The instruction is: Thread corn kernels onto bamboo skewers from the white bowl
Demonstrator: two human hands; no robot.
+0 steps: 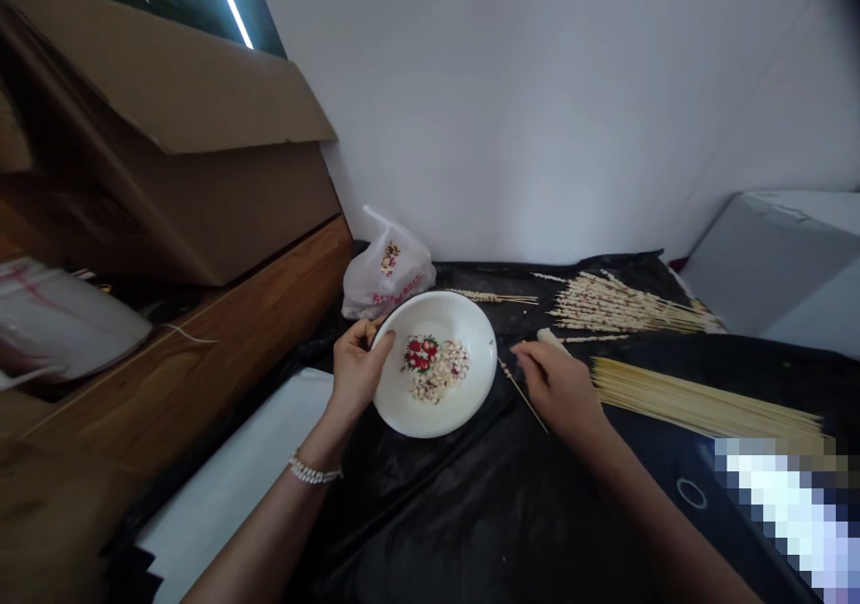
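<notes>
My left hand point(357, 358) grips the rim of a white enamel bowl point(474, 389), thumb over the edge. The bowl is tilted toward me. Small pale pieces with reddish spots point(440, 375) lie in its bottom, beside a printed red and green flower pattern. To the right of the bowl, my right hand point(561, 384) is closed, fingertips pinched; I cannot make out what is between them. A thin skewer point(528, 400) with a few pale pieces near its upper end lies just left of that hand, on black plastic sheeting. A pale cylindrical thing point(551, 340) shows behind the knuckles.
Threaded skewers point(611, 304) lie piled at the back right, with a smaller bunch point(490, 297) behind the bowl. Bare sticks point(699, 398) lie at right, near a dark device point(692, 494). A plastic bag point(393, 268) stands behind the bowl. Cardboard box point(235, 201) at left.
</notes>
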